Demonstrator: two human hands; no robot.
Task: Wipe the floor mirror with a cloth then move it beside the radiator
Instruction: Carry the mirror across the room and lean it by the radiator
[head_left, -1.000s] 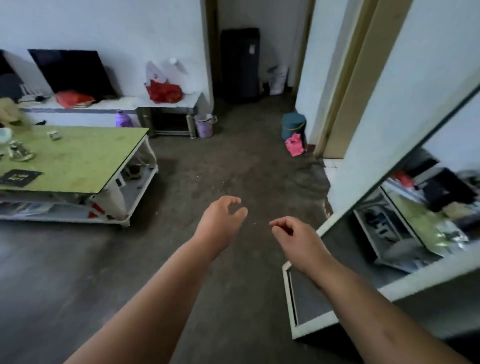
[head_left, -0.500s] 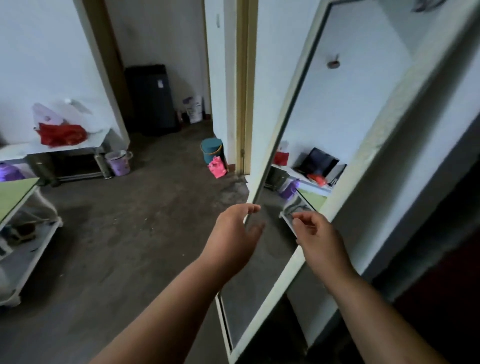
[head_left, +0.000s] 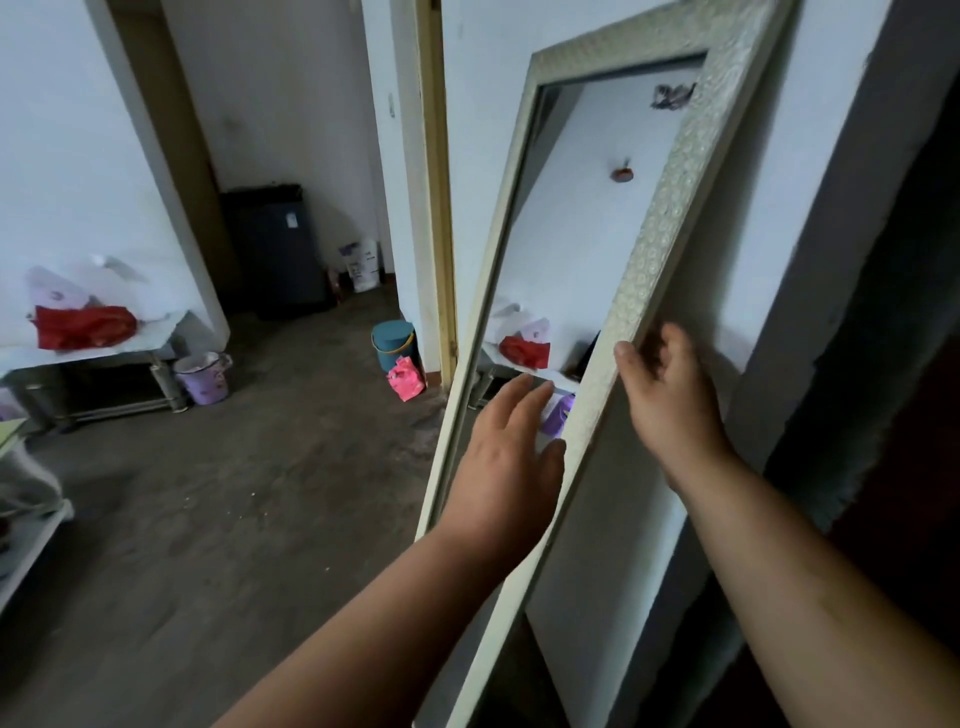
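Observation:
A tall floor mirror (head_left: 670, 208) in a pale textured frame leans against the white wall on the right. My right hand (head_left: 667, 400) wraps around the mirror's right frame edge, thumb on the front and fingers behind. In front of the glass near the left frame edge, my left hand (head_left: 506, 460) is spread with fingers apart and holds nothing; whether it touches the glass I cannot tell. No cloth and no radiator are in view.
A doorway with a yellowish jamb (head_left: 436, 208) stands just left of the mirror. A teal bucket (head_left: 393, 343) and a pink bag (head_left: 406, 378) sit at its foot. A purple bucket (head_left: 203, 378) stands under a white shelf (head_left: 104, 353). A dark cabinet (head_left: 275, 249) is at the back.
The view rose and turned right, so the whole mirror frame shows. My right hand moved up and closed around the right frame edge. My left hand came over the glass.

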